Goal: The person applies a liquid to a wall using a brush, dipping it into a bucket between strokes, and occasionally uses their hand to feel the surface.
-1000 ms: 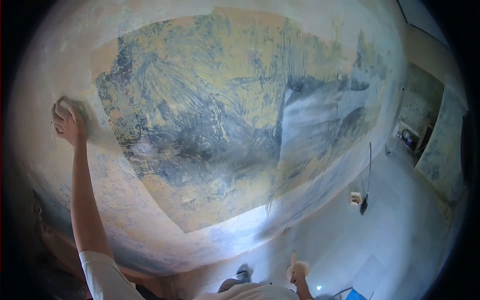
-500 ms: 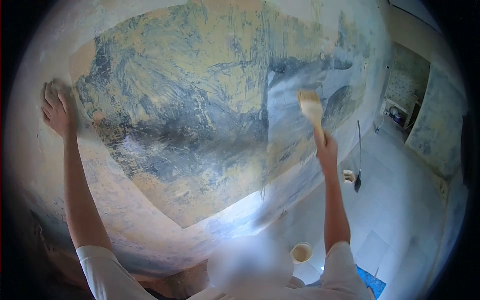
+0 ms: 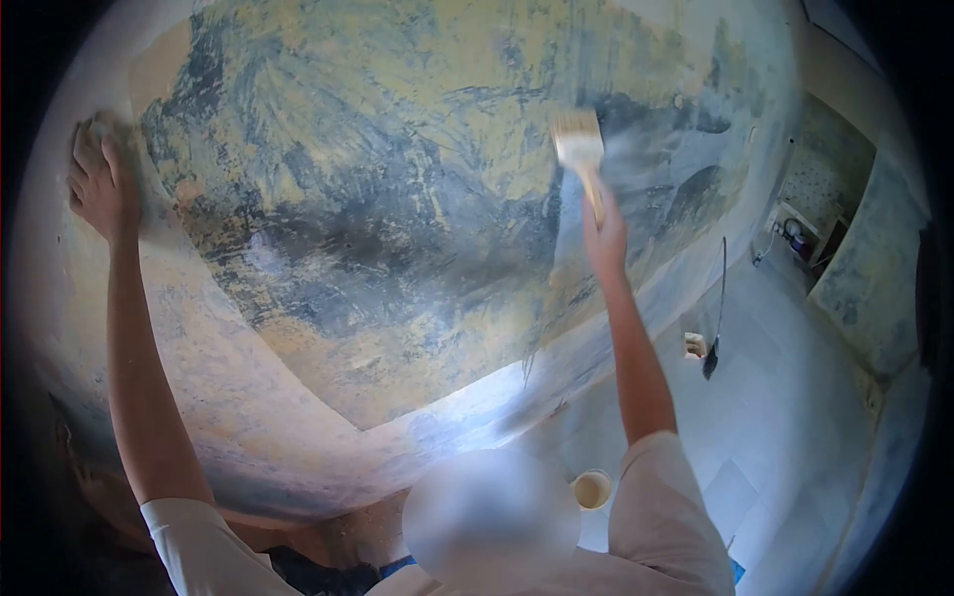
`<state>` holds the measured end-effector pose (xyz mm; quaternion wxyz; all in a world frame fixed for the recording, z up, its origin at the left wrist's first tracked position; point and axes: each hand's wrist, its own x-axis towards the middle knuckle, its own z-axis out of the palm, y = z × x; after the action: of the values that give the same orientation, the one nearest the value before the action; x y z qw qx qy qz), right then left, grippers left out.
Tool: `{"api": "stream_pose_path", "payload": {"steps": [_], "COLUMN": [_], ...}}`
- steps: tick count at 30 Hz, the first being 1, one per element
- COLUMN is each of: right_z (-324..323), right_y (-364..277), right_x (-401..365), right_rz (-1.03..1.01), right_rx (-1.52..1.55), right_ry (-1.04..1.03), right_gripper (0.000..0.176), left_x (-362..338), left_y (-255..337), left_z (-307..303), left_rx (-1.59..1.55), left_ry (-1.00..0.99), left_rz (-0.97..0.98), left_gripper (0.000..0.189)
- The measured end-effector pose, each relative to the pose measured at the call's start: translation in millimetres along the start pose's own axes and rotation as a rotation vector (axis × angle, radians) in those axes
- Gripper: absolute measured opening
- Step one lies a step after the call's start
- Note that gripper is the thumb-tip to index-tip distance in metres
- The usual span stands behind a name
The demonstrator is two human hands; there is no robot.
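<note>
My left hand (image 3: 97,184) lies flat against the wall at the far left, arm stretched up, fingers spread on the pale plaster beside the mottled blue and yellow patch (image 3: 378,199). My right hand (image 3: 604,233) grips the handle of a wide flat paintbrush (image 3: 578,144). The brush's pale bristles press on the wall at the upper middle, at the edge of a wet grey streak (image 3: 646,209). Below my arms, a blurred head and white shirt fill the bottom of the view.
A small pale bucket (image 3: 592,489) stands on the tiled floor (image 3: 775,417) near the wall's foot. A dark long-handled tool (image 3: 714,358) leans on the wall beside a small box (image 3: 694,345). A doorway (image 3: 825,238) with clutter lies at the far right.
My right hand came up from the bucket with the brush, set it on the wall, then moved it up and left. My left hand shifted slightly upward on the wall.
</note>
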<state>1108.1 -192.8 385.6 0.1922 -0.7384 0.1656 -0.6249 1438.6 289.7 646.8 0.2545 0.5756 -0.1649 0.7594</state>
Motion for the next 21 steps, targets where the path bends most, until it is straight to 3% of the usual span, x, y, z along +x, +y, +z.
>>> {"api": "stream_pose_path", "payload": {"steps": [2, 4, 6, 8, 10, 14, 21], "right_z": [6, 0, -16, -33, -43, -31, -37], "right_y": [39, 69, 87, 121, 120, 132, 144], "right_x": [-82, -177, -267, -337, -364, -366, -206], "right_rz": [-0.007, 0.176, 0.382, 0.539, 0.555, 0.564, 0.264], "right_rx": [-0.017, -0.152, -0.216, -0.602, -0.678, -0.65, -0.557], "right_ry": [-0.026, -0.162, -0.373, -0.792, -0.944, -0.868, -0.765], "right_gripper": [0.041, 0.042, 0.041, 0.041, 0.04, 0.032, 0.033], "left_x": [0, -2, -3, -3, -3, -1, 0], "left_y": [-2, -7, -8, -8, -8, -3, 5], "left_z": [0, 4, 7, 6, 4, 3, -4], "left_rx": [-0.035, -0.023, -0.02, -0.021, -0.013, -0.001, -0.014], "left_ry": [0.001, 0.008, 0.02, 0.008, 0.01, 0.006, -0.001], "left_rz": [0.015, 0.019, 0.02, -0.005, -0.001, 0.016, -0.015], "left_gripper": [0.054, 0.055, 0.056, 0.057, 0.057, 0.056, 0.052]}}
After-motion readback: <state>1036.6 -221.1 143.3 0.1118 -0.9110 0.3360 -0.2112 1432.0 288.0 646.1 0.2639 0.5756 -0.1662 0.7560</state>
